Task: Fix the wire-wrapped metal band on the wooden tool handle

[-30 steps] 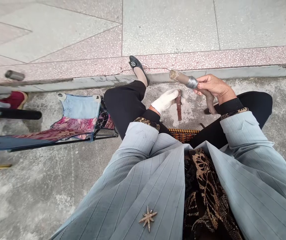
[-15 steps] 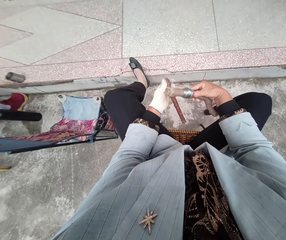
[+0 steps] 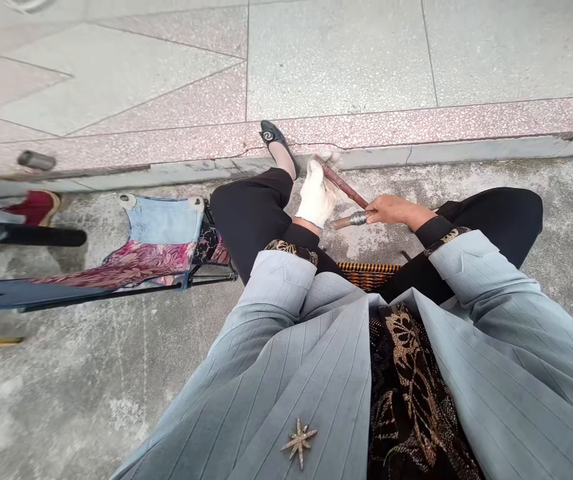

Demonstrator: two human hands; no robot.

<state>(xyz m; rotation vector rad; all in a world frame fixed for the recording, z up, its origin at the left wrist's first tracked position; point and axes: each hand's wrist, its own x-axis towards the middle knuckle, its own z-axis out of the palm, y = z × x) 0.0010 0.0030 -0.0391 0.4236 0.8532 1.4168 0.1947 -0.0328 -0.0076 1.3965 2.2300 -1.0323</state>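
Stick (image 3: 343, 186), thin and red, in closed gloved left hand (image 3: 317, 195), long end slanting toward bare right hand (image 3: 391, 210), probably closed on short silver-banded stick (image 3: 352, 219) just below.

Your white-gloved left hand (image 3: 317, 195) is left of your bare right hand (image 3: 393, 210), just apart from it. A slim reddish wooden stick (image 3: 345, 186) runs from the glove's top rightward toward your right hand, and a short wire-wrapped wooden rod (image 3: 352, 219) sits in that hand, just below the stick. Under both hands, between your knees, lies a woven wicker piece (image 3: 369, 275). On your left stands a patchwork fabric sling on a metal frame (image 3: 159, 225). Ahead, a speckled terrazzo kerb (image 3: 416, 123) crosses the view, with your black flat shoe (image 3: 271, 133) on it and a small metal cylinder (image 3: 36, 160) lying far left.
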